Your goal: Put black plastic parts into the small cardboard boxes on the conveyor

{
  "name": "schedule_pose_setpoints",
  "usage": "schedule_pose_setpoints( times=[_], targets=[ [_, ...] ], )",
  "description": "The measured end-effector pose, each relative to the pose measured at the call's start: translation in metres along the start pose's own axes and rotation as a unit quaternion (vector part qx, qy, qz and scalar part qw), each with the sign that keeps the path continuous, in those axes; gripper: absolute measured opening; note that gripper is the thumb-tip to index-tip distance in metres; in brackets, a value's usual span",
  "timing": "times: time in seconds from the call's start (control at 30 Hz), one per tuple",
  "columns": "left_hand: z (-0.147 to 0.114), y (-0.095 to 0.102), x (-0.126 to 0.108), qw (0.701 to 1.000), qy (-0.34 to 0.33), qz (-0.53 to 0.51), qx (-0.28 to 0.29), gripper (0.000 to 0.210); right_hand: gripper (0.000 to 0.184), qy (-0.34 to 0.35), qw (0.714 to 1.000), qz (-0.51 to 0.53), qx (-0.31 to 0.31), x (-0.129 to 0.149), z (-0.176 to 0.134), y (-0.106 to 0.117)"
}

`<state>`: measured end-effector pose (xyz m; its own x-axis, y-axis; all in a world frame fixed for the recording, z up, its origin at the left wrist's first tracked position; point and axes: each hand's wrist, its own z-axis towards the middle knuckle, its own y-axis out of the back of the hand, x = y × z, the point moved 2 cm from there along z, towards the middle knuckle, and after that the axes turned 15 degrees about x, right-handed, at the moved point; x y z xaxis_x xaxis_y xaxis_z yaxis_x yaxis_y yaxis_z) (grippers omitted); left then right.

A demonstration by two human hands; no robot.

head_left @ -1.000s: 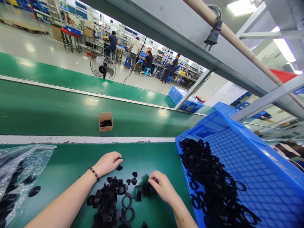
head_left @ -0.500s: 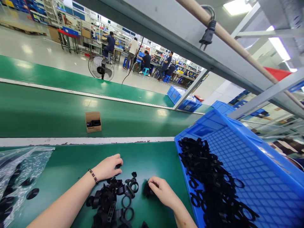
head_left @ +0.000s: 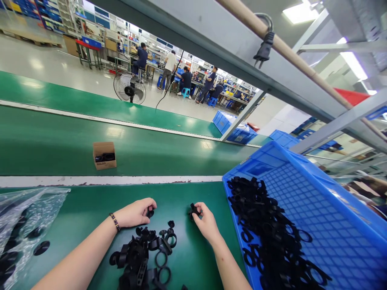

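My left hand (head_left: 139, 212), with a beaded bracelet on its wrist, is closed on a small black round part (head_left: 150, 212) just above the green work surface. To its right, my right hand (head_left: 206, 220) pinches a black ring-shaped plastic part (head_left: 194, 211) between thumb and fingers. Below and between the hands lies a loose pile of black plastic parts (head_left: 134, 253), with rings, discs and small knobs among them. The exact shape of the left hand's part is mostly hidden by the fingers.
A blue crate (head_left: 290, 177) on the right holds many black ring parts (head_left: 266, 217). On the left lies a clear plastic bag (head_left: 39, 213) with black discs. A small cardboard box (head_left: 105, 163) sits on the green belt (head_left: 169, 149) beyond a white strip. A metal frame (head_left: 211, 48) crosses overhead.
My right hand has moved up and away from me, bringing a black ring-shaped part with it. The cardboard box has shifted left along the belt. My left hand has barely moved.
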<state>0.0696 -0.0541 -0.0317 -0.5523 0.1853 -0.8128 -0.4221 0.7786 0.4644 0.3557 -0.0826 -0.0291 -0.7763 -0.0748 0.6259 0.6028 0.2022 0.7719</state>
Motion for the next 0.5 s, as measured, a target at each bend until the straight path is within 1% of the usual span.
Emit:
schedule_pose_setpoints(
  times=[0.1, 0.2, 0.27, 0.33, 0.4, 0.5],
  targets=[
    [0.001, 0.001, 0.005, 1.0, 0.005, -0.012, 0.001, 0.028, 0.025, -0.006, 0.998, -0.066, -0.004, -0.014, -0.001, -0.002],
    [0.005, 0.0, 0.011, 0.999, 0.004, -0.037, -0.007, 0.022, 0.023, -0.002, 0.996, -0.089, -0.001, -0.021, -0.004, 0.003],
    [0.007, -0.001, 0.014, 0.998, -0.004, -0.056, -0.008, 0.022, 0.021, -0.001, 0.997, -0.079, -0.014, -0.021, -0.006, 0.008],
    [0.009, -0.002, 0.016, 0.998, -0.009, -0.064, -0.011, 0.023, 0.02, 0.003, 0.998, -0.053, -0.042, -0.018, -0.005, 0.014],
    [0.01, -0.003, 0.017, 0.998, -0.01, -0.051, -0.017, 0.023, 0.021, 0.022, 0.997, -0.024, -0.068, -0.013, -0.003, 0.018],
    [0.009, -0.003, 0.016, 0.999, -0.021, -0.004, -0.026, 0.018, 0.021, 0.058, 0.995, -0.001, -0.076, -0.006, 0.003, 0.021]
  ],
)
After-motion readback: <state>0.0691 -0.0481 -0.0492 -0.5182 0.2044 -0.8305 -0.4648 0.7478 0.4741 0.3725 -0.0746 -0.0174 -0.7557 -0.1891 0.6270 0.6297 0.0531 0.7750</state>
